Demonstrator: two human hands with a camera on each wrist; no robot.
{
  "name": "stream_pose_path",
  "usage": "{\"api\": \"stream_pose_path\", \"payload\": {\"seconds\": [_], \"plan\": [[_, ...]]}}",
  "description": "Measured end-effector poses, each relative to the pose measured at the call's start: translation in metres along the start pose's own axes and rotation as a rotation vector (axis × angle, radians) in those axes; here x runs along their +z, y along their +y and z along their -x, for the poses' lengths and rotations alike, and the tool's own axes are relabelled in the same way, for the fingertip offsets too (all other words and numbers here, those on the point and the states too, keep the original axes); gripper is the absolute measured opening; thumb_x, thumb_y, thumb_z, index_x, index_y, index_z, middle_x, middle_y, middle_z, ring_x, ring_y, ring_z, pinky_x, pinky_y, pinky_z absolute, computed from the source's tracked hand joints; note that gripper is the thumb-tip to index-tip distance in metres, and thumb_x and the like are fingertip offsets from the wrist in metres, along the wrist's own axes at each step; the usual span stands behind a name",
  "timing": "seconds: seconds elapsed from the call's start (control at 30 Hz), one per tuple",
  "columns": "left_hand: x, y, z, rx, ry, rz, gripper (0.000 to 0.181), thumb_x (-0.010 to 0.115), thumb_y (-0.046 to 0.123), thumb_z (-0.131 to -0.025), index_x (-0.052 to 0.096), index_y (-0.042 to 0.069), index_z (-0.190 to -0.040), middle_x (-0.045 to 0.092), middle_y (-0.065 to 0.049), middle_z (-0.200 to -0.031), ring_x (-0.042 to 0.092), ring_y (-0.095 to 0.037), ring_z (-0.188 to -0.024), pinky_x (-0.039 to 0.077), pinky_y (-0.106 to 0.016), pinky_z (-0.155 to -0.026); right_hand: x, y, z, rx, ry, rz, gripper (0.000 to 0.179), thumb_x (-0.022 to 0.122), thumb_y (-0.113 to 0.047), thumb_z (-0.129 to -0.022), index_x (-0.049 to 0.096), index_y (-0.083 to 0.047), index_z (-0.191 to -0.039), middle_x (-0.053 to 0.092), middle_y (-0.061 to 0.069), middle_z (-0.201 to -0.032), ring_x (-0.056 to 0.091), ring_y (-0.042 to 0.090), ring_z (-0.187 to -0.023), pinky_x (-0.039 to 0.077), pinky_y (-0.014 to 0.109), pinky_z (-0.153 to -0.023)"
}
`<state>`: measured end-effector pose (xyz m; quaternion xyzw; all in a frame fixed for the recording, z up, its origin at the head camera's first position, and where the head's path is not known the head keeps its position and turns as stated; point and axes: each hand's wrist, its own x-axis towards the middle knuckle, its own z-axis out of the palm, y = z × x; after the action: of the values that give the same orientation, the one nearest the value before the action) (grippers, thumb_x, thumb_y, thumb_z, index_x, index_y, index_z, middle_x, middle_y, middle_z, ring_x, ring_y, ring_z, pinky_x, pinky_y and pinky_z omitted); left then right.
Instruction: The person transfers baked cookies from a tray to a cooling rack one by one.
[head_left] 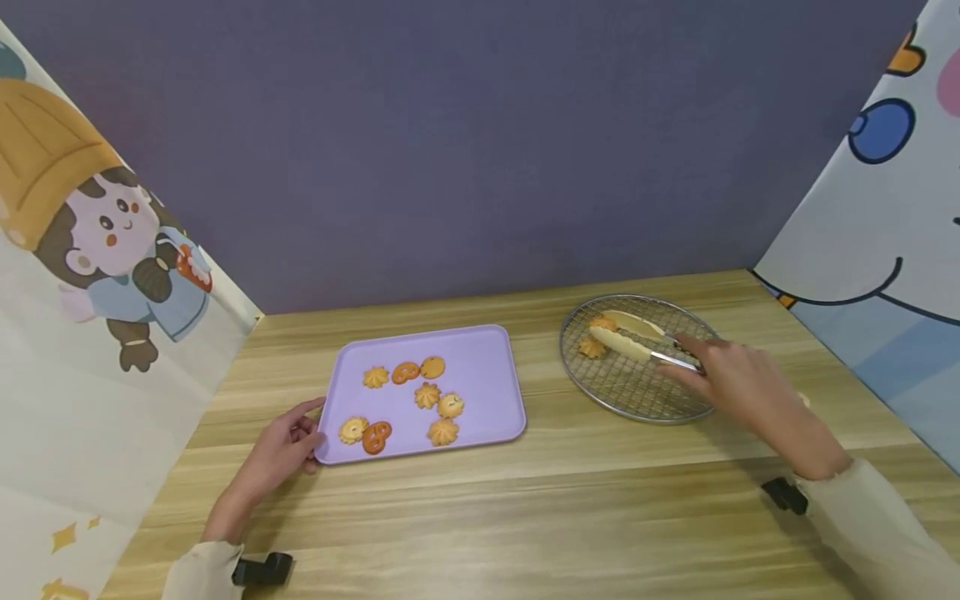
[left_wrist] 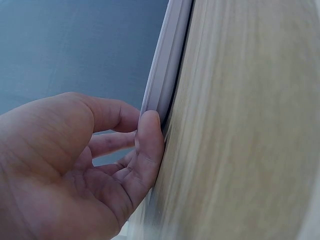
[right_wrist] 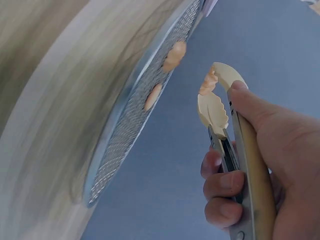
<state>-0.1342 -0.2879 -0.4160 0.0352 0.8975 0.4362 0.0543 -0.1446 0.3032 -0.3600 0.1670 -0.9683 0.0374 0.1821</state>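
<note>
From my end, the head view gives me both hands. The right grip point(head_left: 738, 375) is clamped on metal tongs point(head_left: 643, 352) with cream scalloped tips, which point away from it over a round wire mesh rack point(head_left: 660, 396). Only two cookies show there from above, close to the tips. The right wrist view tells me more: the tips stand clear of the mesh with a held cookie point(right_wrist: 209, 82) between them, resting against one tip; I cannot tell whether the other tip touches it. Two more cookies point(right_wrist: 174, 56) lie on the mesh, to the left of the tips in that view.

Well off to the other side, the left grip point(head_left: 277, 450) pinches the near corner of the purple tray point(head_left: 480, 367). The left wrist view shows thumb and finger at the rim, low against the wood-grain surface point(head_left: 525, 517), but hides what the head view shows: eight baked pieces, two pretzel-shaped, lying on the tray to the right of that grip.
</note>
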Motion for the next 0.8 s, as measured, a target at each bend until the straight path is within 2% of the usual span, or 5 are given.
{"api": "stream_pose_path", "payload": {"seconds": [0.13, 0.33, 0.6, 0.8], "plan": [[0.000, 0.000, 0.001, -0.001, 0.001, -0.001, 0.052, 0.053, 0.002, -0.085, 0.036, 0.002, -0.134, 0.051, -0.018, -0.089, 0.054, -0.016, -0.062, 0.053, -0.030, -0.048, 0.003, 0.011, -0.002, 0.040, -0.029, -0.006, 0.056, 0.056, -0.051, -0.081, 0.057, -0.005, -0.113, 0.041, -0.005, -0.049, 0.035, 0.009, -0.038, 0.027, 0.024, -0.031], [0.000, 0.000, 0.001, 0.005, 0.000, 0.003, 0.052, 0.053, 0.001, -0.085, 0.036, 0.002, -0.134, 0.051, -0.018, -0.088, 0.054, -0.015, -0.061, 0.053, -0.030, -0.047, 0.006, 0.026, -0.004, 0.122, -0.086, 0.024, 0.061, 0.050, -0.056, -0.082, 0.054, -0.007, -0.119, 0.036, -0.001, -0.044, 0.033, 0.013, -0.036, 0.024, 0.026, -0.030], [0.000, -0.001, 0.001, 0.010, -0.001, 0.004, 0.051, 0.053, 0.001, -0.085, 0.036, 0.001, -0.134, 0.051, -0.018, -0.087, 0.054, -0.015, -0.060, 0.053, -0.030, -0.047, 0.012, 0.037, -0.007, 0.153, -0.087, 0.052, 0.064, 0.051, -0.057, -0.081, 0.055, -0.008, -0.121, 0.035, 0.001, -0.042, 0.033, 0.015, -0.035, 0.023, 0.027, -0.028], [0.000, 0.000, 0.001, 0.009, 0.001, 0.006, 0.052, 0.053, 0.001, -0.085, 0.036, 0.002, -0.134, 0.051, -0.018, -0.088, 0.054, -0.016, -0.060, 0.053, -0.030, -0.047, 0.014, 0.048, -0.010, 0.177, -0.122, 0.035, 0.063, 0.048, -0.060, -0.081, 0.058, -0.007, -0.114, 0.040, 0.002, -0.046, 0.039, 0.017, -0.040, 0.025, 0.030, -0.030]]}}
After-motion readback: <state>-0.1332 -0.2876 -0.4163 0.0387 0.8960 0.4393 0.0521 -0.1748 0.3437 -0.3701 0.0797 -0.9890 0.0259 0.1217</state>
